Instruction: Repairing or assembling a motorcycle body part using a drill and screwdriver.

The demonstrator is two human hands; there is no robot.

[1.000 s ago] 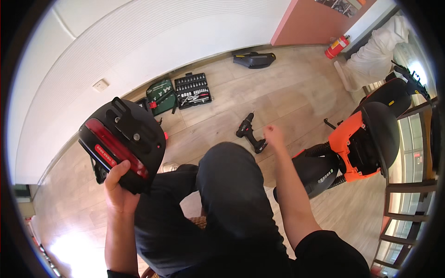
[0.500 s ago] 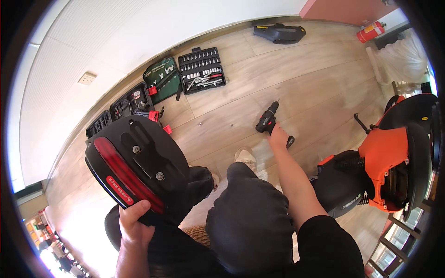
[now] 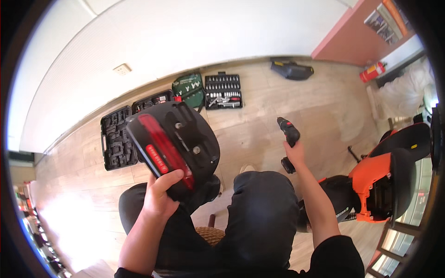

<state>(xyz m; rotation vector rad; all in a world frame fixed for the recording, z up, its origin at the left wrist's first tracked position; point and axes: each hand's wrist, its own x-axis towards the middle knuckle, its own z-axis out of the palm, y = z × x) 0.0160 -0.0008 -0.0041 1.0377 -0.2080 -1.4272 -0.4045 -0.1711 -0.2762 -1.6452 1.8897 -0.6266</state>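
Clearly, the housing (image 3: 204, 132) sat in the left hand (image 3: 160, 194), which gripped its lower edge with the thumb pressed over the front; it was above the person's left leg, tilted. It looked like a broad, rounded black shell, matte and smooth, seemingly plastic. A long red lens (image 3: 160, 139), glossy and translucent, ran slantwise along one side, with a small red label (image 3: 156, 159) beside it. Two shiny, round metal fasteners (image 3: 196, 150) stood out on its dark face, near slotted, raised shapes.

The right hand (image 3: 295, 152) was wrapped around the handle of a black drill (image 3: 290, 133), its nose pointing toward the wall (image 3: 185, 37). Below both lay a pale, wood-grained floor (image 3: 259, 139). A green cloth pouch (image 3: 190, 92) lay beside an open socket set (image 3: 223, 90), whose metal pieces gleamed in rows. Coarse woven seat (image 3: 209, 235) showed between the dark trousers (image 3: 259, 213).
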